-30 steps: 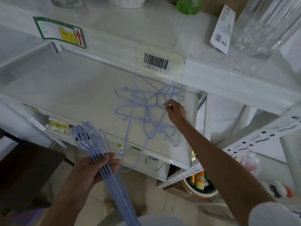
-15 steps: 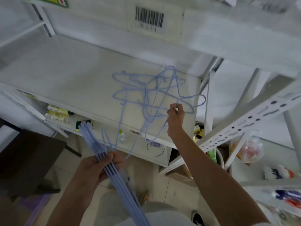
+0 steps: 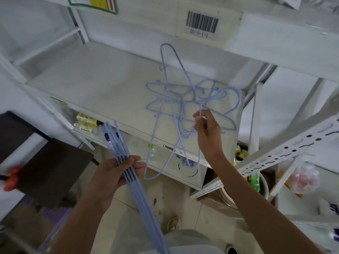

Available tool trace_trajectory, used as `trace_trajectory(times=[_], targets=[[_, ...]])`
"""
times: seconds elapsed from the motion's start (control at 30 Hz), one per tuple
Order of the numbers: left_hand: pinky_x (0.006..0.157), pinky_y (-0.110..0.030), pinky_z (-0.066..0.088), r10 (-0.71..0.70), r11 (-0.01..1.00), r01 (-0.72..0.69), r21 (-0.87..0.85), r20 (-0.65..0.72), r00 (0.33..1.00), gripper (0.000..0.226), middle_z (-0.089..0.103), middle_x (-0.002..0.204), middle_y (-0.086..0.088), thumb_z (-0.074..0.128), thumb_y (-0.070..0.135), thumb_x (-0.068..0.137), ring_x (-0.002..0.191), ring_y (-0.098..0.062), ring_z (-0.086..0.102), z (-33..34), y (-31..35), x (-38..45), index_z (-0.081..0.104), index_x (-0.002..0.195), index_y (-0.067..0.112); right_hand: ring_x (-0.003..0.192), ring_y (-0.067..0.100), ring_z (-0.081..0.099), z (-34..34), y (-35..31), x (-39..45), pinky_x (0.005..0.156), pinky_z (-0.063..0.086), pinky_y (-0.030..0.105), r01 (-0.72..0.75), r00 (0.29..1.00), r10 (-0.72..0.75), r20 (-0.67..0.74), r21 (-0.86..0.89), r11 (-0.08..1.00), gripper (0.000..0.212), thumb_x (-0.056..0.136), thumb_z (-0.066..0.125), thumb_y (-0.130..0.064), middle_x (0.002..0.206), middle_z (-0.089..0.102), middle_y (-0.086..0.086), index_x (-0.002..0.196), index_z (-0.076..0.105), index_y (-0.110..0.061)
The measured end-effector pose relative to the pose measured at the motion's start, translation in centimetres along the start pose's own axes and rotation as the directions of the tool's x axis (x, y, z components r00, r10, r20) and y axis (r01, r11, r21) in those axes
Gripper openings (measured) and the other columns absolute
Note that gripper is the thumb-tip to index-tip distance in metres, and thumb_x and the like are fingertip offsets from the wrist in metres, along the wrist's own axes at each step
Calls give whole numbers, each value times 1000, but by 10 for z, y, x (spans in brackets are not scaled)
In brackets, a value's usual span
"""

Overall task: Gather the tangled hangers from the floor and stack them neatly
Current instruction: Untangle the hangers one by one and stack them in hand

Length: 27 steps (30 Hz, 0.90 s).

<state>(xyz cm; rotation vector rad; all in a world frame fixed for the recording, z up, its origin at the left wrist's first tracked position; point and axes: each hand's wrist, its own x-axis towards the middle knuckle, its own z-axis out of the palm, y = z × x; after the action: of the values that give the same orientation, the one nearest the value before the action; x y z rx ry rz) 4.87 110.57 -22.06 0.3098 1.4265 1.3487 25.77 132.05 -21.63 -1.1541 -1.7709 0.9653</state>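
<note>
Nearest you, your left hand (image 3: 117,170) is closed around a bundle of hangers (image 3: 128,173), pale blue and lined up side by side, thumb across the top and fingers curled underneath. The bundle runs on a slant, its far ends fanning out toward the shelf edge and its near ends dropping down past your lap and out of the bottom of the picture. Below your arms you can see tiled floor (image 3: 192,213) and the toe of a shoe (image 3: 174,223). To your left sits a dark brown block (image 3: 47,171); what it is cannot be told. A little farther out, your right hand (image 3: 206,129) is raised, with thumb and fingers pinched on one thin wire of the tangled hangers (image 3: 185,107). That knot hangs in the air over the front right part of the white shelf (image 3: 91,88), with one long loop sticking up toward the back and a few strands drooping below the shelf's front edge. On the lower level, yellow-labelled bottles (image 3: 85,121) lie near the left. At the back, a barcode label (image 3: 202,22) is stuck on the beam of the level above, and a green-bordered sticker (image 3: 95,2) shows at the top left.
</note>
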Motion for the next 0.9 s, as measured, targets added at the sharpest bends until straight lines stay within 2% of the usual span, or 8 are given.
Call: trace_trajectory(times=[0.1,0.2,0.3,0.43,0.53,0.67,0.8,0.9], targets=[[69,-26,65,26,1000,-26,8,-6,1000,22,82,97,-17,52,7,104,85,-24,81,-12,10,-2,73,107,0,54,21,47,-4,-8,-10,54,41,31,90,996,-86,39,-114,989,16,109,47,-29,65,55,6,105,60,-20],[70,-29,65,24,1000,-24,4,4,1000,21,81,99,-20,55,9,103,86,-26,81,-27,27,-4,73,108,-1,49,16,50,-11,-24,-15,51,43,32,195,980,-185,66,-209,958,17,109,47,-29,61,55,2,106,62,-20],[70,-31,65,30,999,-30,19,-17,999,21,80,97,-20,59,12,102,83,-26,80,-46,49,-5,74,107,-2,54,22,61,-17,-38,-14,53,53,41,241,970,-222,95,-311,919,21,108,48,-29,62,61,3,105,64,-17],[65,-31,64,62,997,-63,-36,-10,998,22,78,86,-18,61,12,99,72,-24,78,-73,80,-13,71,104,-7,60,28,68,-13,-61,1,61,56,42,340,939,-321,123,-469,815,25,107,48,-31,67,68,-2,98,64,-14],[67,-32,65,80,997,-80,-15,13,997,25,75,85,-16,64,15,94,72,-23,76,-103,103,-25,70,105,-8,68,30,74,0,-68,11,66,57,39,349,935,-324,142,-529,774,20,106,48,-29,74,71,-6,97,61,-15],[71,-33,64,93,993,-93,67,11,996,30,79,102,-23,67,22,91,86,-30,79,-158,128,-35,76,105,-3,83,38,74,19,-78,24,75,57,48,320,947,-247,203,-591,741,50,102,30,-47,88,75,12,103,62,-9],[78,-36,64,105,979,-122,163,107,989,32,78,109,-25,70,34,90,96,-35,79,-191,141,-41,81,103,6,83,37,72,51,-110,20,67,56,44,486,874,-376,308,-551,679,48,103,27,-46,94,71,10,109,62,-13],[78,-34,65,76,966,-111,233,154,985,32,79,110,-20,66,39,92,97,-34,79,-196,138,-44,82,103,14,95,32,72,89,-140,9,70,58,43,668,743,-482,464,-463,583,44,106,30,-39,112,69,6,118,64,-13]])
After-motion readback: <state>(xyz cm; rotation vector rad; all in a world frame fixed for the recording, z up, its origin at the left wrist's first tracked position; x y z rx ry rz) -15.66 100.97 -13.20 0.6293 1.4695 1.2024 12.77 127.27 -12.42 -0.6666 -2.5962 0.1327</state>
